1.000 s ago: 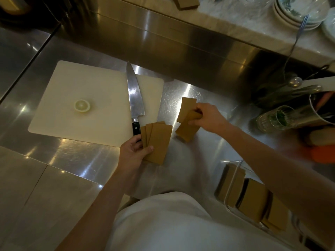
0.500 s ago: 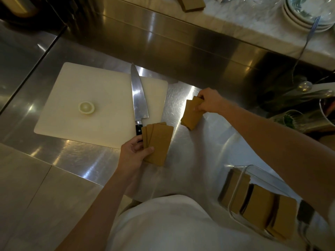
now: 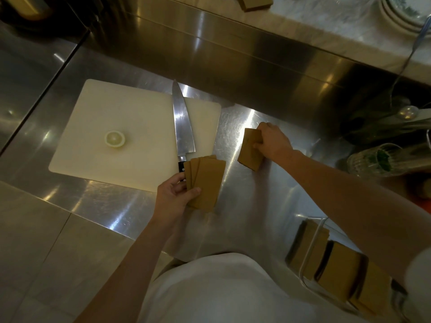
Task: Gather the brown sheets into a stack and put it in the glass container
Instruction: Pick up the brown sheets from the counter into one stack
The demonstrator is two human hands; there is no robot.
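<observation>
My left hand (image 3: 173, 197) holds a fanned bunch of brown sheets (image 3: 206, 181) just above the steel counter, near the knife handle. My right hand (image 3: 271, 142) grips a second small stack of brown sheets (image 3: 249, 151) standing on the counter to the right of the cutting board. The glass container (image 3: 310, 259) sits at the lower right, under my right forearm, and holds several more brown sheets (image 3: 338, 275) standing in groups.
A white cutting board (image 3: 112, 117) lies at the left with a chef's knife (image 3: 182, 127) along its right side and a round pale slice (image 3: 114, 139). Glassware (image 3: 375, 159) and utensils crowd the right edge. Stacked plates (image 3: 401, 10) rest on the raised ledge behind.
My right hand has squared its loose sheets into a tidier stack and shifted them slightly on the counter. My left hand kept its fanned sheets in place.
</observation>
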